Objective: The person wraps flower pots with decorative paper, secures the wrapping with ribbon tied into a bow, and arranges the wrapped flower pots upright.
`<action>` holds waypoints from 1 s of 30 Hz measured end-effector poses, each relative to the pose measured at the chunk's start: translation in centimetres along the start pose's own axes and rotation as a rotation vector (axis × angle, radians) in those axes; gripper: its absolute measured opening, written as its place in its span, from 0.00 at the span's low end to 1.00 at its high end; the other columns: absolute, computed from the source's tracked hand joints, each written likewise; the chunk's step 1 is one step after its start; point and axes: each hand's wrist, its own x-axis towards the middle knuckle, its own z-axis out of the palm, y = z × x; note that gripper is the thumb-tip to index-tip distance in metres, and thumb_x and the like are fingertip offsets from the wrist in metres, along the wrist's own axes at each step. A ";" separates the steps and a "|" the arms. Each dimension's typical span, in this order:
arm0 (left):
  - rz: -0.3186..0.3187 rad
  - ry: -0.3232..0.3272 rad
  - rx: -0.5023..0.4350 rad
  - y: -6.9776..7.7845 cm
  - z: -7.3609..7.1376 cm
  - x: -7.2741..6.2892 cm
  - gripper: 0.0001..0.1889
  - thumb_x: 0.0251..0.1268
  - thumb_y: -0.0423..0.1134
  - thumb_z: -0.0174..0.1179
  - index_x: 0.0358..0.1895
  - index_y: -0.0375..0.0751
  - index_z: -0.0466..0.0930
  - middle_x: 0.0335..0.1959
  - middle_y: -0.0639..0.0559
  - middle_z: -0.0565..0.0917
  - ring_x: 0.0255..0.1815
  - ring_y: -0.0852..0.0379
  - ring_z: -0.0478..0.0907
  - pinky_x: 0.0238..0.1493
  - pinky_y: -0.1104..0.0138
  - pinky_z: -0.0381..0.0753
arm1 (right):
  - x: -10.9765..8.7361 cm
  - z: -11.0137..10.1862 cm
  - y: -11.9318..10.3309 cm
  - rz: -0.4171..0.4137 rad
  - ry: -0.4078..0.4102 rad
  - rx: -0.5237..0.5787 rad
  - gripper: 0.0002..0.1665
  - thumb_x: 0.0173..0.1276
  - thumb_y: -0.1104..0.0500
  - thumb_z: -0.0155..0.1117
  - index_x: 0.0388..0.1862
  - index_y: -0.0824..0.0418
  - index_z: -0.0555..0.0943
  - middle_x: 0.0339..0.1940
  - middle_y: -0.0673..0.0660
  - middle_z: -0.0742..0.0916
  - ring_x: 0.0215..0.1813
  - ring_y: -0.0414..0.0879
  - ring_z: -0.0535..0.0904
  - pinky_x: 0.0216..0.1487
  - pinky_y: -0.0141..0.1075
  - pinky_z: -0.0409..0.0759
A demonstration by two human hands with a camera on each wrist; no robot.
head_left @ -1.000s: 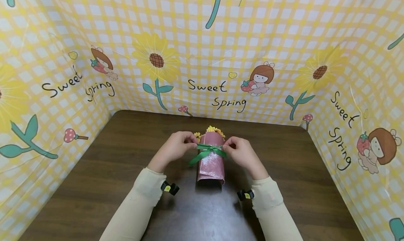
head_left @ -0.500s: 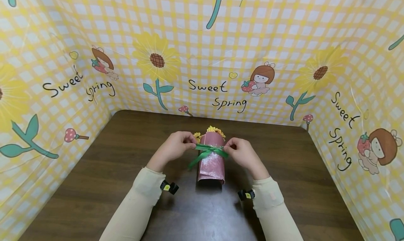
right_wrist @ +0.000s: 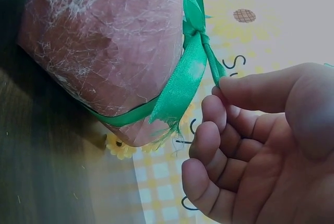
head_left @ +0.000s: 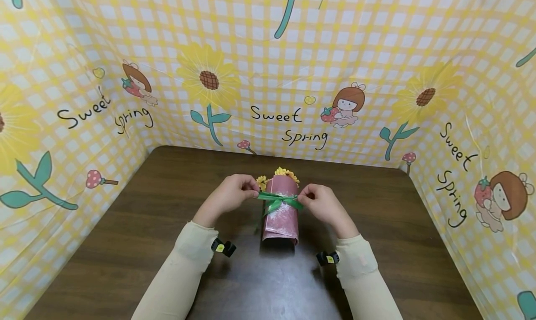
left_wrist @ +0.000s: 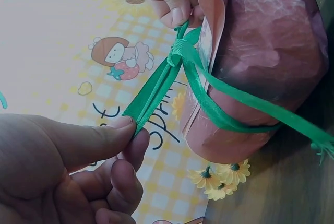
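A bouquet wrapped in pink paper [head_left: 282, 222] lies on the table with yellow flowers [head_left: 286, 172] showing at its far end. Round its middle runs a green ribbon [left_wrist: 177, 57], knotted at the front. Between thumb and forefinger, my left hand [head_left: 234, 193] pinches a ribbon loop left of the knot and holds it taut, as the left wrist view shows. On the other side, my right hand [right_wrist: 261, 130] pinches a smaller loop. One frayed ribbon tail hangs down beside the paper in each wrist view.
The dark wooden table [head_left: 138, 227] spreads around the bouquet. A yellow checked cloth [head_left: 268, 78] with printed flowers and figures stands as a wall behind and on both sides. Each sleeve carries a small black wrist camera [head_left: 224, 248].
Both hands have drawn slightly apart, the left to the left and the right to the right. The ribbon tail at the left has swung down closer to the paper. The bouquet stays put.
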 end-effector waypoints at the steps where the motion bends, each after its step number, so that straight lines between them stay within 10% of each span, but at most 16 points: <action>1: 0.000 -0.001 0.000 0.0 0.0 0.0 0.02 0.72 0.37 0.64 0.39 0.46 0.84 0.36 0.44 0.84 0.35 0.54 0.75 0.35 0.62 0.74 | 0.0 0.0 0.0 -0.002 0.001 -0.003 0.07 0.73 0.57 0.66 0.36 0.58 0.84 0.29 0.52 0.83 0.30 0.45 0.74 0.32 0.38 0.74; 30: -0.005 -0.005 0.002 -0.6 -0.1 0.3 0.02 0.72 0.37 0.64 0.38 0.46 0.84 0.34 0.46 0.82 0.34 0.53 0.74 0.35 0.62 0.74 | -0.1 -0.4 0.4 -0.007 -0.039 -0.050 0.07 0.74 0.57 0.65 0.36 0.59 0.83 0.30 0.53 0.82 0.32 0.45 0.75 0.35 0.38 0.74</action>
